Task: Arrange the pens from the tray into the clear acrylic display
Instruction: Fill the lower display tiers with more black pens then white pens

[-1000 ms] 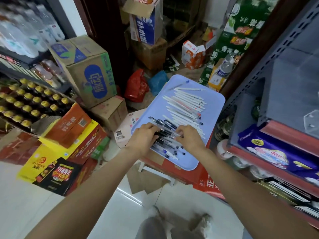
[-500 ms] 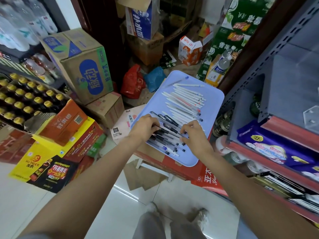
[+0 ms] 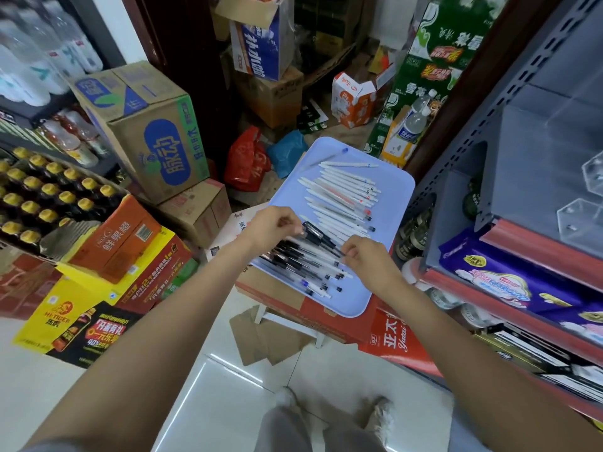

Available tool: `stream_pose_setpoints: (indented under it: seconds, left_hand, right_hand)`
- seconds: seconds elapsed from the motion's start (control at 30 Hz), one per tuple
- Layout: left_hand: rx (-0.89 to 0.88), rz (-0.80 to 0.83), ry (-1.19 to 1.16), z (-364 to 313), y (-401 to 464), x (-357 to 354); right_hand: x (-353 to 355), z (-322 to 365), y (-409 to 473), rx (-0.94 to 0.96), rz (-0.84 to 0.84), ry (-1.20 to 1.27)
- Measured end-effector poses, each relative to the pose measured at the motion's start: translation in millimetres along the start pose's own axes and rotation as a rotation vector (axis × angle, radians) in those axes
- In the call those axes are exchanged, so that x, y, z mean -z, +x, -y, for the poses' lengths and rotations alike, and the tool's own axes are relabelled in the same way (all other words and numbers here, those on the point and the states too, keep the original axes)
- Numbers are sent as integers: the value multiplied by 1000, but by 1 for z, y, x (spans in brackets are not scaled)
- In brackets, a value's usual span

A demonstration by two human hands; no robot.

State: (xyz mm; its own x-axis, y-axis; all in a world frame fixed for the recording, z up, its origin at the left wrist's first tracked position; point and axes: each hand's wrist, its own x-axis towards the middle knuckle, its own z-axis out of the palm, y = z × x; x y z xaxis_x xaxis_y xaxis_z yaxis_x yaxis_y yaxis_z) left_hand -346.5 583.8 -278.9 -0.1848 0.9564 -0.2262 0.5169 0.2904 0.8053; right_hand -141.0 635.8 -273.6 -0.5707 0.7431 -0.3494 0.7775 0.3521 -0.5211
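A person looks down at a pale blue tray [image 3: 396, 194] resting on a red carton in a crowded shop aisle. Pens lie across the tray in two groups: a row of white pens [image 3: 342, 197] on the far half, and a cluster of clear pens with black grips [image 3: 293, 262] on the near half.

Both hands are over the near cluster. The left hand [image 3: 270, 225] pinches the upper end of one black-capped pen [image 3: 321, 238] between thumb and fingertips; the right hand [image 3: 367, 257] curls its fingers around the lower end of that pen. The pen is raised slightly above the others. Its long axis runs diagonally, from upper left down to lower right, roughly parallel with the pens beneath it. Which end carries the tip cannot be told for sure.

The step in hand appears to be the pick-up — gathering a pen from the tray before carrying it off. None look placed yet, so the task seems to be at an early stage.

The clear acrylic display [image 3: 577, 216] sits on the grey shelf to the right, higher than the tray and well apart from it; only its transparent edges show. The next move likely calls for lifting the pen clear of its neighbours, swinging it right and upward, and turning it to suit a slot — the slot openings themselves are too faint to make out.
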Motion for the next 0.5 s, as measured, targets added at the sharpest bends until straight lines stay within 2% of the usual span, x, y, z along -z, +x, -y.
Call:
stream_pose_setpoints:
  seconds: [0.13,0.2,0.27,0.37,0.5]
  left_hand:
    - [83,-209,-601,-31,-6,-4]
    - [136,-202,-849,-58,-4,-8]
    - [109,-104,-832,-87,4,-17]
    - [23,36,-677,-134,10,-34]
    - [-112,30,-501,-192,17,-51]
  right_hand:
    - [30,7,-17,48,-130,119]
    - [46,10,-24,53,-197,217]
    - [64,10,-30,73,-250,295]
    - [91,3,-40,93,-324,332]
    - [135,-24,-61,114,-452,265]
